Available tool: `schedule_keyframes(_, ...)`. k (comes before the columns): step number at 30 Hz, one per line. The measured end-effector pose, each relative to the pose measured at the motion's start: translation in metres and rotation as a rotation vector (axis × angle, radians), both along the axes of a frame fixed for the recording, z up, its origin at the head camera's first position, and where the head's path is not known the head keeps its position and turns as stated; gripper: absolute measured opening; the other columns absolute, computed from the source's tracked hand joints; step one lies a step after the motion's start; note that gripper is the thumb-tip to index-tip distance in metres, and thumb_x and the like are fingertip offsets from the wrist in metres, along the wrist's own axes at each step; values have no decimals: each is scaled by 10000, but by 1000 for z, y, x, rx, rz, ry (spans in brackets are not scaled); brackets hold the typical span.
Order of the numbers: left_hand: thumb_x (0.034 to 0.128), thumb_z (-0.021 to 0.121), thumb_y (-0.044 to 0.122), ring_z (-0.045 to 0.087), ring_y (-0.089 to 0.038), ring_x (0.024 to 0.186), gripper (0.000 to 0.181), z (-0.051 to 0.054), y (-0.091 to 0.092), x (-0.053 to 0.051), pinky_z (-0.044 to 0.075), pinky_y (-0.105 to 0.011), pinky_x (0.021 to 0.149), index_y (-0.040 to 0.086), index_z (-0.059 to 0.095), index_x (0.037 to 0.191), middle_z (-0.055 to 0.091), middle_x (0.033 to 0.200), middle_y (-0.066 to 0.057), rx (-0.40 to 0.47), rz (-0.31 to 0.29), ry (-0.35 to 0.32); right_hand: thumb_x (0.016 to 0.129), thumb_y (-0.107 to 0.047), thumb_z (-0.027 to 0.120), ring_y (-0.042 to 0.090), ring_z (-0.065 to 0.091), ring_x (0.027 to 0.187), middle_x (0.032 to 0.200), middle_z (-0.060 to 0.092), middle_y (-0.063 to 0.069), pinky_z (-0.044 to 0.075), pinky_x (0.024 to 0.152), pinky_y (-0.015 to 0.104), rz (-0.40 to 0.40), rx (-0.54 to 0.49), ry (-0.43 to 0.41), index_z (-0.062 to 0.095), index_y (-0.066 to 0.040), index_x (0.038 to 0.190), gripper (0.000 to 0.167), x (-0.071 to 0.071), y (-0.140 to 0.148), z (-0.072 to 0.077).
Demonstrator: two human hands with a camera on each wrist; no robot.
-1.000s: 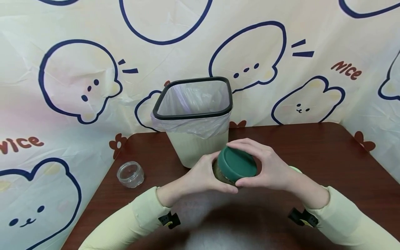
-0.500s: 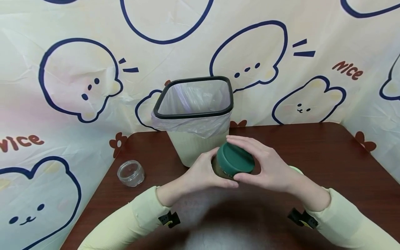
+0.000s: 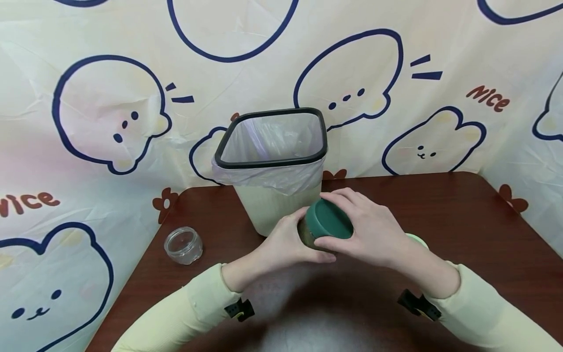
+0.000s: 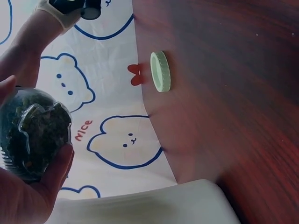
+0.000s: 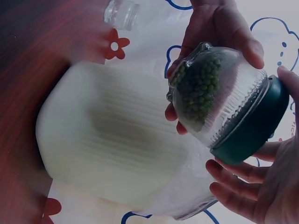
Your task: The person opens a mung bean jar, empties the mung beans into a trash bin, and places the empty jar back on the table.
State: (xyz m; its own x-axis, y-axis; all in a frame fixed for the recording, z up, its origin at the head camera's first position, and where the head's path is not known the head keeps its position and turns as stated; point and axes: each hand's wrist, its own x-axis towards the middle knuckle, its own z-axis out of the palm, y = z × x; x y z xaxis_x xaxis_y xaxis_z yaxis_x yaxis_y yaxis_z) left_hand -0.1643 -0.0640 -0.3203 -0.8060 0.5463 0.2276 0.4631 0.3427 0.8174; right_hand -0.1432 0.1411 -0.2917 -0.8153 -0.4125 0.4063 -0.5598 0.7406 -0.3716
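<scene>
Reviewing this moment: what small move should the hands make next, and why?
Probably the right hand should twist the green lid slightly while the left hand steadies the clear jar: the lid sits on the jar, the right hand grips the lid, and the left holds the jar's body.

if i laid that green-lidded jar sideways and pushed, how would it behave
The jar would probably roll, since its lid is round. The green grains seem to fill only part, so weight may shift. The ridges beside the lid may reduce slipping.
</scene>
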Motion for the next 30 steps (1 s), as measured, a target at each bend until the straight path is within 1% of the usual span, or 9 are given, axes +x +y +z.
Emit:
schedule_keyframes(3, 655, 901, 275, 590, -82, 946, 693, -1, 0, 1, 506, -312, 798, 175, 560, 1249, 623, 1084, 109, 14, -10, -6, 736, -585, 754, 152, 550, 961, 1257, 543, -21, 504, 645, 343, 4, -11, -5, 535, -202, 1367, 770, 1, 3, -1)
schedule_keyframes(8, 652, 901, 290, 590, -82, 949, 703, -1, 0, 3, 510, -311, 791, 196, 555, 1257, 621, 1086, 115, 24, -30, -6, 726, -539, 790, 132, 539, 969, 1198, 555, -38, 505, 678, 340, 58, -65, -2, 541, -187, 1361, 767, 3, 9, -2)
schedule_keyframes(12, 664, 899, 281, 588, -86, 961, 705, 0, 0, 4, 511, -317, 799, 195, 548, 1269, 621, 1097, 108, 39, -55, -14, 709, -485, 833, 129, 534, 1017, 1232, 543, -43, 522, 722, 353, 114, -127, -16, 537, -193, 1365, 776, 4, 14, -2)
schedule_keyframes(16, 666, 899, 256, 591, -85, 958, 704, 1, -1, 5, 511, -319, 805, 177, 546, 1270, 626, 1092, 104, 47, -60, -12, 698, -403, 869, 146, 534, 1060, 1288, 518, -25, 537, 767, 369, 183, -197, -69, 525, -183, 1377, 792, 4, 19, -1)
schedule_keyframes(19, 667, 901, 241, 591, -79, 962, 708, 1, -2, 5, 508, -316, 814, 166, 541, 1273, 626, 1092, 106, 43, -61, -6, 694, -346, 886, 163, 534, 1094, 1324, 505, -2, 538, 803, 376, 241, -227, -109, 512, -158, 1389, 811, 2, 22, -1)
schedule_keyframes(22, 671, 900, 233, 589, -79, 971, 711, 0, -2, 6, 506, -317, 823, 160, 537, 1278, 624, 1098, 104, 38, -68, -9, 694, -331, 888, 177, 532, 1124, 1345, 503, 15, 534, 826, 379, 281, -226, -123, 499, -145, 1399, 827, 1, 24, -1)
schedule_keyframes(25, 672, 901, 244, 588, -83, 968, 713, 0, -3, 6, 505, -321, 825, 163, 537, 1280, 624, 1096, 102, 35, -63, -15, 702, -337, 881, 182, 527, 1145, 1358, 504, 17, 531, 838, 396, 296, -214, -124, 484, -157, 1412, 833, 0, 26, -1)
schedule_keyframes(28, 666, 903, 264, 588, -80, 958, 714, 0, -2, 6, 505, -318, 816, 171, 543, 1274, 625, 1088, 107, 23, -45, -10, 730, -352, 860, 168, 528, 1138, 1357, 507, 5, 527, 841, 408, 284, -185, -122, 464, -167, 1427, 822, 0, 25, 0)
schedule_keyframes(30, 661, 905, 275, 586, -76, 958, 722, 0, 0, 5, 505, -312, 814, 171, 541, 1276, 621, 1092, 110, 10, -34, -2, 758, -395, 830, 154, 531, 1115, 1360, 504, -6, 528, 826, 400, 247, -145, -123, 448, -175, 1438, 811, 0, 23, 2)
